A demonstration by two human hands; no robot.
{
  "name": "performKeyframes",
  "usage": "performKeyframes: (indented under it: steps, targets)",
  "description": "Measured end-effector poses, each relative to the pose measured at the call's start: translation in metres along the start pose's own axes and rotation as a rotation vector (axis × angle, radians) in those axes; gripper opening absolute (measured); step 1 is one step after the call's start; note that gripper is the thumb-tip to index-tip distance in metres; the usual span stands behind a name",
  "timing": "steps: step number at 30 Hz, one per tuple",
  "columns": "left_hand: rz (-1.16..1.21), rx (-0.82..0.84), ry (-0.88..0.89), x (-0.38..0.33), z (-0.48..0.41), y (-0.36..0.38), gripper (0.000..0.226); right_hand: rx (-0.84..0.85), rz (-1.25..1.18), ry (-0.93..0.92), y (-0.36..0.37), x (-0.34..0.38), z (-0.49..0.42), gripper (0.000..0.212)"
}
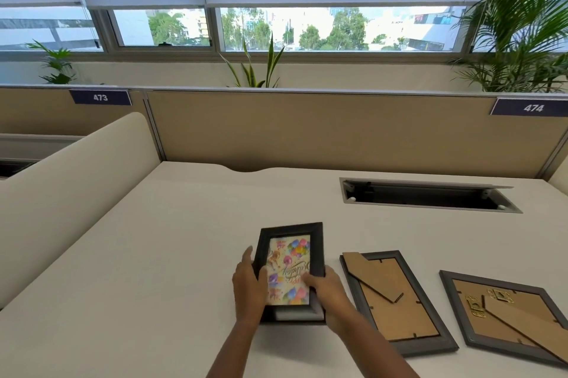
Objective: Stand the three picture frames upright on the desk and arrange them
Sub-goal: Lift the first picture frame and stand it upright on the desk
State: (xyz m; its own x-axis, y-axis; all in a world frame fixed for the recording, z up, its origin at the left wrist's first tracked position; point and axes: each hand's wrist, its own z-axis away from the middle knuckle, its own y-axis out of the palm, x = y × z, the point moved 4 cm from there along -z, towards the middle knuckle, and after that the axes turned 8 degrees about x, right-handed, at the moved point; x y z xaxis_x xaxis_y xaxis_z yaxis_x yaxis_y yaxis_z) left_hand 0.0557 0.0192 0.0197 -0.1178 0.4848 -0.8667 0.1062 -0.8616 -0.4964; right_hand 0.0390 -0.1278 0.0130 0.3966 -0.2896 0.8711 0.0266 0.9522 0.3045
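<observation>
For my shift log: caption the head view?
Both hands grip the black frame; two grey frames lie face-down.

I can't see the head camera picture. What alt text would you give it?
Two bare hands, left hand and right hand, grip a black picture frame showing a colourful birthday print, over a cream desk. To its right, two grey frames lie face down, cardboard backs up. Beyond are a partition, plants and windows.

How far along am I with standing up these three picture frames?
None stands upright yet. In hand: the black frame with the birthday picture, gripped by your left hand and right hand. Left: the two grey frames, middle and right, lying face-down on the desk.
</observation>
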Motion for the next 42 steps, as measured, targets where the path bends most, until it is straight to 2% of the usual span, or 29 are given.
performKeyframes:
  steps: [3, 6, 9, 14, 16, 20, 22, 24, 26, 29, 32, 34, 37, 40, 42]
  targets:
    - [0.146, -0.034, -0.008, -0.016, -0.007, -0.011, 0.048, -0.035, -0.159, -0.038, -0.006, 0.010, -0.003, 0.032]
    - [0.263, -0.075, -0.107, -0.018, -0.003, -0.010, 0.051, -0.093, -0.324, -0.095, -0.010, 0.012, -0.005, 0.038]
    - [0.445, -0.035, -0.192, -0.014, 0.010, 0.008, 0.054, -0.157, -0.335, -0.122, -0.014, 0.011, -0.008, 0.047]
    - [1.075, 0.023, -0.351, -0.011, 0.018, 0.024, 0.045, -0.046, -0.331, -0.085, -0.010, 0.013, 0.001, 0.046]
    - [1.138, 0.036, -0.336, -0.011, 0.016, 0.020, 0.043, 0.016, -0.316, -0.095, -0.011, 0.017, 0.003, 0.041]
    - [0.990, 0.008, -0.245, -0.019, 0.008, 0.003, 0.036, -0.002, -0.246, -0.106, -0.034, 0.031, 0.010, 0.025]
    - [0.911, 0.004, -0.193, -0.026, 0.004, -0.007, 0.028, -0.121, -0.186, -0.166, -0.059, 0.043, 0.014, 0.039]
    - [0.824, 0.010, -0.138, -0.033, -0.001, -0.015, 0.020, -0.307, 0.090, -0.266, -0.084, 0.060, 0.020, 0.055]
    - [0.686, 0.038, -0.051, -0.044, -0.006, -0.022, 0.016, -0.401, 0.420, -0.437, -0.092, 0.084, 0.027, 0.067]
    - [0.506, 0.104, 0.084, -0.065, -0.012, -0.028, 0.010, -0.234, 0.815, -0.604, -0.074, 0.110, 0.033, 0.067]
    - [0.423, 0.169, 0.185, -0.088, -0.017, -0.032, 0.012, -0.078, 1.157, -0.549, -0.054, 0.115, 0.029, 0.058]
    - [0.389, 0.225, 0.241, -0.106, -0.018, -0.033, 0.013, -0.036, 1.169, -0.510, -0.048, 0.115, 0.025, 0.044]
    - [0.279, 0.260, 0.332, -0.128, -0.019, -0.032, 0.018, 0.013, 0.984, -0.475, -0.047, 0.111, 0.022, 0.019]
    - [0.125, 0.227, 0.423, -0.144, -0.016, -0.031, 0.016, 0.019, 0.815, -0.477, -0.050, 0.104, 0.021, 0.018]
    - [0.037, 0.129, 0.478, -0.146, -0.014, -0.031, 0.022, -0.015, 0.757, -0.491, -0.050, 0.100, 0.021, 0.020]
